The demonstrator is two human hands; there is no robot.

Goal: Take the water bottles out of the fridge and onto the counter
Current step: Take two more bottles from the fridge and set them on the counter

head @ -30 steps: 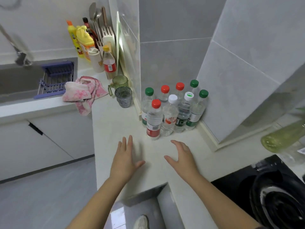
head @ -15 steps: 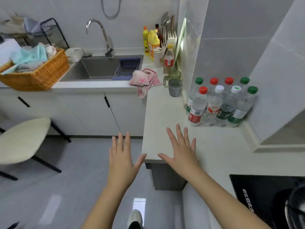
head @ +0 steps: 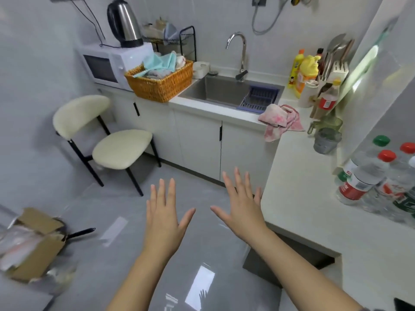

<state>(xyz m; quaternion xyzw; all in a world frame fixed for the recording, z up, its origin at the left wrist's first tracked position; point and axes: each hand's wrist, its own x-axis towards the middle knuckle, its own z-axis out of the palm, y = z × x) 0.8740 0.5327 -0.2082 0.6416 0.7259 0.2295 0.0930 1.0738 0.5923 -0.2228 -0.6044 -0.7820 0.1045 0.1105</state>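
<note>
left hand (head: 165,217): stretched forward, palm down, back of the hand up. fingers straight and close together, thumb splayed toward the other hand. it hovers over the grey floor (head: 107,209), in front of the sink (head: 224,90) and nearer the camera.
left grip: apart, nothing in it.
right hand (head: 241,208): stretched forward beside the left, a little further out. palm down, fingers straight and fanned, thumb out toward the left hand. its little-finger side is just beside the counter (head: 298,176) edge that runs forward from the sink's right; cannot tell whether it touches.
right grip: apart, nothing in it.
forearms: both bare, coming up from the bottom edge, roughly side by side.
water bottles (head: 377,182): upright in a tight cluster on the counter, well right of the sink, close to the tiled wall. red, green and white caps. blurred, and partly cut by the frame edge. apart from both hands.
pink cloth (head: 278,118): at the sink's right front corner, drooping over the counter edge.
two cups (head: 325,140): right of the sink, between cloth and bottles.
wicker basket (head: 159,83): just left of the sink, cloths inside.
chair (head: 112,140): further left of the sink, on the floor.
</note>
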